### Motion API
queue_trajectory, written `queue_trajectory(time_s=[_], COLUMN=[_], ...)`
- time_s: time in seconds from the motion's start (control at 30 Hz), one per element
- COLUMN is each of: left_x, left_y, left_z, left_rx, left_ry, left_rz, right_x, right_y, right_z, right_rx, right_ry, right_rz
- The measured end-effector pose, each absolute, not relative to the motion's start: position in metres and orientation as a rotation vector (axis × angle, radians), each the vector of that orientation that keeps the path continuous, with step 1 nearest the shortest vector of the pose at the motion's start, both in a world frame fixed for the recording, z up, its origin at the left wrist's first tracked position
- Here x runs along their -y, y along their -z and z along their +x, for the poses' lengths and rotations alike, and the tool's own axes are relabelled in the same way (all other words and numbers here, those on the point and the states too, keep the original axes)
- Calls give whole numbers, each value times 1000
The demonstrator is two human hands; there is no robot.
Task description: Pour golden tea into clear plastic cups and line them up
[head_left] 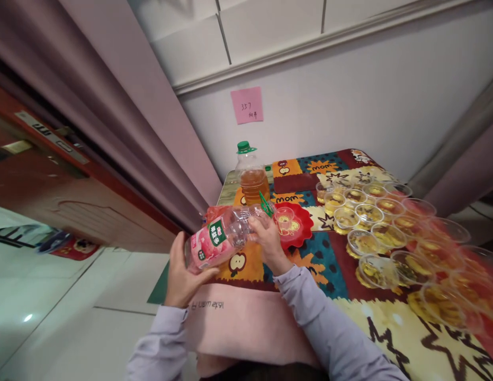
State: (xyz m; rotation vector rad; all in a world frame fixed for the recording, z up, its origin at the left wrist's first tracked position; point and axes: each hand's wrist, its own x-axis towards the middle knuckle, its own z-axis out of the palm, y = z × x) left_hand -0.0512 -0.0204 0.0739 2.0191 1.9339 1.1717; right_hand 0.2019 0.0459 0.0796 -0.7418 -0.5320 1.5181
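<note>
A clear plastic juice bottle (pixel 212 241) with a pink label lies tilted across both my hands, its neck to the right. My left hand (pixel 181 272) is wrapped around its base. Higher up, near the neck, my right hand (pixel 267 241) grips it. A green plastic piece (pixel 265 205) shows at the neck end. I cannot make out any liquid in this bottle. Just beyond the neck, a clear plastic cup (pixel 285 221) stands on a red scalloped plate (pixel 307 233).
Behind stands a bigger green-capped bottle (pixel 252 182) with amber liquid. Many clear cups (pixel 369 212) of yellow liquid crowd the right side of the patterned tablecloth (pixel 297 183). A wooden door (pixel 83 190) is at the left, and a pink note (pixel 247 106) hangs on the wall.
</note>
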Motion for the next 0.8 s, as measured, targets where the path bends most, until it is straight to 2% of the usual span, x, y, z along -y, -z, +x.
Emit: queue_trajectory(time_s=[0.13,0.23,0.37,0.8], left_x=[26,26,20,6], left_y=[-68,-71,-82,-113], left_z=[-57,-50,-35,-7], left_rx=[-1938,-1697,-1495,-1482], left_ry=[-1532,-1444,-1378,-1482], left_rz=[1133,724,695,554], right_x=[-48,-49,-48,-60], right_y=[-70,-68,-69,-51], right_z=[195,193,192,192], right_rx=[457,402,329,134], right_ry=[-1513,-1533,-1580,-1662], right_rz=[-777,-794,-816,-850])
